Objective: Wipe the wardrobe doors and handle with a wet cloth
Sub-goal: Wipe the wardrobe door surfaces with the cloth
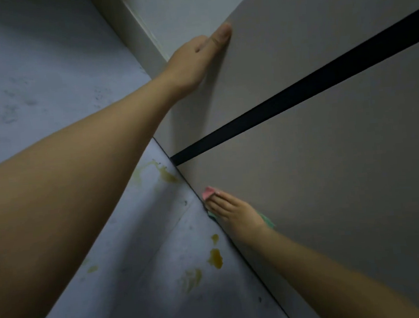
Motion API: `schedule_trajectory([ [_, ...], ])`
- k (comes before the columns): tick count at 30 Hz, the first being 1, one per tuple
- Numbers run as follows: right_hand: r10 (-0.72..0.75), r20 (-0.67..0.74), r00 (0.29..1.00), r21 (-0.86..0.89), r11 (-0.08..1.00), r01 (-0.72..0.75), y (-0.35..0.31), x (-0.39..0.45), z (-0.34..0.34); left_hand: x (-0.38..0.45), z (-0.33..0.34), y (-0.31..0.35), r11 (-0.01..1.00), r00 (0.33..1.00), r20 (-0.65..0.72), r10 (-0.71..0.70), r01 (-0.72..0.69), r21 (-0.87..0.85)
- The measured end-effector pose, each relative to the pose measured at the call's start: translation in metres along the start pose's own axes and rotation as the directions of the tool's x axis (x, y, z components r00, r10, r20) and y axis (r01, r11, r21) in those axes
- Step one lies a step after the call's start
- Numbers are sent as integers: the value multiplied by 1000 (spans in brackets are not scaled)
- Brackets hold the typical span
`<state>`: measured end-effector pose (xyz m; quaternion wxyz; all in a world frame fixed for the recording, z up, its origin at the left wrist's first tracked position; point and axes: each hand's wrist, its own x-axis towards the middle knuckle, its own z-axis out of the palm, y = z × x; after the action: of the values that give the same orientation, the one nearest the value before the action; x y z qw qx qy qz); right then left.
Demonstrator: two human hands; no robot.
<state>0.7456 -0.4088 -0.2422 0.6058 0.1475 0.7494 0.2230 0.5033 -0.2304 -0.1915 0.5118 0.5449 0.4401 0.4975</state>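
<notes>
the wardrobe door (331, 173) is a broad bare panel, crossed only by a dark strip (299, 95). along its lower edge the stained floor (162, 264) closes in, leaving little room there.

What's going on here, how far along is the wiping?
A person is wiping a grey wardrobe door. The right hand presses a pink and green cloth flat against the door near its left edge, just below the black strip that crosses the door. The left hand rests higher up on the same edge, thumb on the door face, as if steadying it. How much has been wiped cannot be told. The floor shows yellowish stains.
</notes>
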Motion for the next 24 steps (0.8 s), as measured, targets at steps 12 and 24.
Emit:
schedule_trajectory([
  [12, 570, -463, 678, 297, 821, -488, 74, -95, -23, -27, 16, -10, 995, 979, -187, -77, 62, -82],
  [24, 807, -472, 354, 361, 543, -758, 84, -222, -4, -137, 72, 11, 977, 969, -127, -213, 211, -30],
])
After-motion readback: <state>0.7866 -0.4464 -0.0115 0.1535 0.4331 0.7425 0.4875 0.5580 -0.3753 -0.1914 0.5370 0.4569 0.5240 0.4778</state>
